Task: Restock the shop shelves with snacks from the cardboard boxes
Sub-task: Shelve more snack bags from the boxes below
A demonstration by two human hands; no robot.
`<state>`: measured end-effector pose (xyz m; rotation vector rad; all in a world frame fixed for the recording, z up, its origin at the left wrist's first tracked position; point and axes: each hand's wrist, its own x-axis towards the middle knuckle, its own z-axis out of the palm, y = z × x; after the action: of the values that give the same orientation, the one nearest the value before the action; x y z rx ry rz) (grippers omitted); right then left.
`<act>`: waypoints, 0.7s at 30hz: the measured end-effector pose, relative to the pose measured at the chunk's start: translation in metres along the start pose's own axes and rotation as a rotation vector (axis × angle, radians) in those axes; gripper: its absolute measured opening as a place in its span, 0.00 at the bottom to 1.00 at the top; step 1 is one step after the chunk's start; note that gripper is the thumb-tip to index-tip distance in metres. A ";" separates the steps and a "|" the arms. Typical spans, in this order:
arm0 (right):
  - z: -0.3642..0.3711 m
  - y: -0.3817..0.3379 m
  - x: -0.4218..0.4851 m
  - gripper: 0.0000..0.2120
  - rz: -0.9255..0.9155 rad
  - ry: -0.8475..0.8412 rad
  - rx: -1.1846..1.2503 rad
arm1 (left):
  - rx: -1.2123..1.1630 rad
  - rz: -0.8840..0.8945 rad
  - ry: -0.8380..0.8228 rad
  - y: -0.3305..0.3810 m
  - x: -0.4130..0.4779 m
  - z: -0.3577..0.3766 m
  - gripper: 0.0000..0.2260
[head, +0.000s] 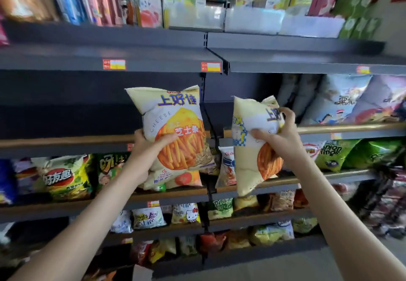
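Head view: left hand (147, 151) grips upright bag (170, 113), right hand (280, 141) tilted bag (247, 166).

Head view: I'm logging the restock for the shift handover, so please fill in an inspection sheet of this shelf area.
Surface: dark shelf with a gold front rail; blue-and-white bags stand at its right end.
Job's things: left bag of cheese sticks, upright; right bag, same kind, tilted and crumpled; cardboard boxes not in view.
Clutter: nothing seen.
Grips: left hand holds the left bag low down; right hand grips the right bag's front.
Cables: nothing seen.
Surroundings: mixed snack bags on lower shelves; juice cartons above; price tags on the shelf edge.
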<state>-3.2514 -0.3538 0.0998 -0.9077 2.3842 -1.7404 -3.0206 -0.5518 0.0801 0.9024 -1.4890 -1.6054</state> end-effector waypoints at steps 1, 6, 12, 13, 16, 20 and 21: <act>0.006 -0.003 0.014 0.44 -0.003 -0.047 -0.044 | 0.034 0.019 0.025 0.000 0.002 0.002 0.32; 0.024 -0.011 0.082 0.44 0.068 -0.165 -0.198 | 0.052 0.009 0.124 -0.009 0.015 0.019 0.35; 0.038 -0.019 0.156 0.48 0.113 -0.209 -0.313 | -0.084 -0.054 0.107 0.007 0.037 0.042 0.29; 0.043 -0.020 0.167 0.47 0.112 -0.216 -0.326 | -0.096 -0.068 0.107 0.010 0.041 0.045 0.28; 0.064 -0.020 0.191 0.47 0.092 -0.252 -0.384 | -0.130 -0.118 0.127 0.014 0.049 0.052 0.29; 0.085 -0.020 0.213 0.43 0.040 -0.271 -0.483 | -0.125 -0.206 0.152 0.012 0.049 0.058 0.41; 0.090 -0.020 0.217 0.43 0.020 -0.266 -0.503 | -0.127 -0.221 0.169 0.010 0.048 0.059 0.42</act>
<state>-3.3885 -0.5394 0.1478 -1.0742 2.6643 -0.9402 -3.0939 -0.5670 0.0946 1.1307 -1.1913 -1.7129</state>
